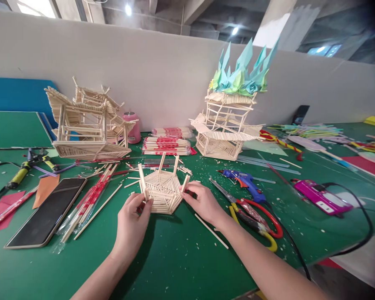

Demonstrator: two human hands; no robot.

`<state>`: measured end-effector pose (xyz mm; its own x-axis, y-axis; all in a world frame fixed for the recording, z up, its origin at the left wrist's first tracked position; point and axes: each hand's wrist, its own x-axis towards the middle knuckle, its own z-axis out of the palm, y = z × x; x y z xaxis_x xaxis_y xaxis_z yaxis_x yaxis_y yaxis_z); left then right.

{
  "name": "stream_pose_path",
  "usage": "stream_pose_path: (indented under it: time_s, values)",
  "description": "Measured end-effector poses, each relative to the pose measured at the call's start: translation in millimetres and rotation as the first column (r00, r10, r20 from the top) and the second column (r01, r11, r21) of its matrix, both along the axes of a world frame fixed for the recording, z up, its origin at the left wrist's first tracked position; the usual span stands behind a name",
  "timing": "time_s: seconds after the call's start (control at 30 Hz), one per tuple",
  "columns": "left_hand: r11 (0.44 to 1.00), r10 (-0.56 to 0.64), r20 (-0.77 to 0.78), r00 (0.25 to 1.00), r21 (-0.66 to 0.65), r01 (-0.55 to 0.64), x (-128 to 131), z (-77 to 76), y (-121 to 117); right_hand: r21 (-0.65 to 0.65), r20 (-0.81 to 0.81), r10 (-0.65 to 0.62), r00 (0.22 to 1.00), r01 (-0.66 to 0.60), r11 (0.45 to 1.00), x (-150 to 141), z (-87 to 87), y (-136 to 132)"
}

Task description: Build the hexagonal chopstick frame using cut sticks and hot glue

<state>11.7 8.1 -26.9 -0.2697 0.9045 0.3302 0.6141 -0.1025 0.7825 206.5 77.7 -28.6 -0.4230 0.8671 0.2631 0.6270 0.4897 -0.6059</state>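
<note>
A small hexagonal base of wooden sticks [162, 189], with several upright posts at its corners, rests on the green table [181, 254]. My left hand [133, 221] grips its left edge with thumb and fingers closed on the sticks. At the right edge, my right hand [203, 202] pinches one corner post. Both hands hold the piece tilted slightly toward me.
A tablet [48, 212] and bundles of sticks [87, 204] lie to the left. Two stick pavilion models [87, 125] [226, 133] stand at the back, the right one topped with paper shapes. A blue glue gun [243, 181], scissors [253, 214] and a pink device [321, 198] lie to the right.
</note>
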Motion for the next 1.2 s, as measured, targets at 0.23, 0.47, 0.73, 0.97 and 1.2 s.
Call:
stream_pose_path:
  time_s: [0.23,0.47,0.73,0.97,1.2]
  values:
    - [1.000,-0.024,0.005,1.000,-0.020,0.024,-17.3,2.6,5.9,0.002,-0.001,0.107,0.994,-0.107,0.994,-1.7,9.7,-25.2]
    - [0.994,-0.085,0.007,0.996,-0.061,0.086,-38.7,-1.8,26.4,0.019,-0.004,0.198,0.980,-0.198,0.980,-15.9,8.0,-33.9]
    - [0.998,-0.012,0.051,0.999,-0.065,0.015,-48.5,-7.1,27.4,-0.014,-0.058,0.201,0.978,-0.202,0.979,-14.4,10.3,-37.9]
    - [0.986,0.166,0.110,0.980,-0.031,-0.163,-46.3,-2.6,8.9,-0.401,-0.529,0.023,0.849,-0.274,0.874,0.9,14.1,-49.2]
    - [0.991,0.124,0.028,0.992,0.037,-0.125,-42.7,-5.0,3.7,-0.399,-0.571,-0.284,0.770,0.041,0.916,55.5,54.1,-57.2]
